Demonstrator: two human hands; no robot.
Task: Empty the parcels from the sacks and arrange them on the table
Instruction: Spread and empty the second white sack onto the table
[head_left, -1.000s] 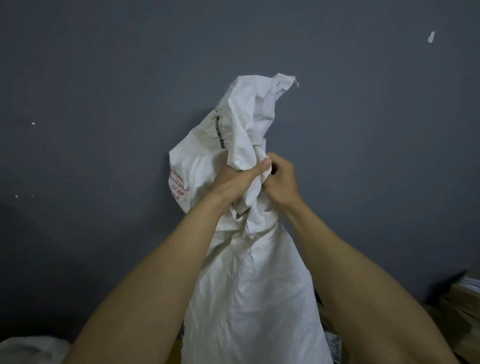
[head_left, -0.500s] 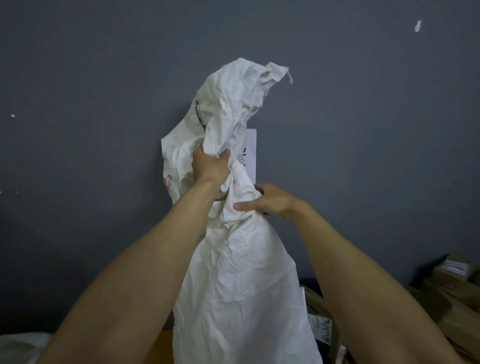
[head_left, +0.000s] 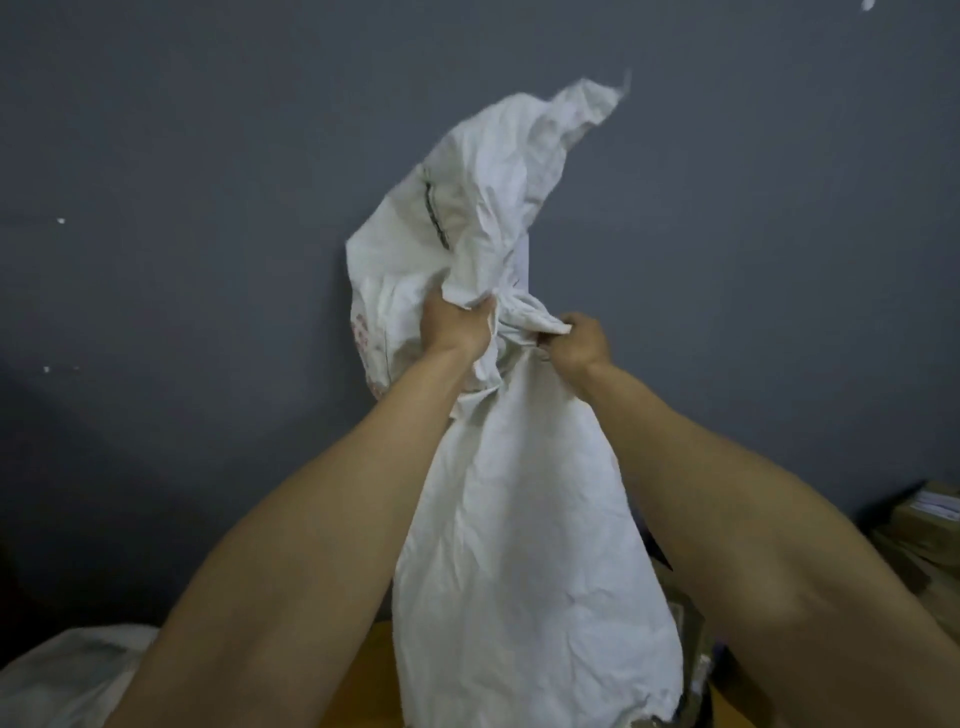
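Sack (head_left: 524, 519) gripped mid-length by both hands, left (head_left: 453, 327) and right (head_left: 579, 347), before bare wall (head_left: 208, 208)

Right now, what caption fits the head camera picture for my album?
Both hands, left and right, hold a white sack up.

Two white sacks are in view — one held upright (head_left: 524, 519) between two bare hands, left (head_left: 454, 327) and right (head_left: 579, 345), and one lying crumpled (head_left: 72, 675) at lower left. Brown cardboard parcels (head_left: 930, 525) stack at the right edge — their number cannot be told.
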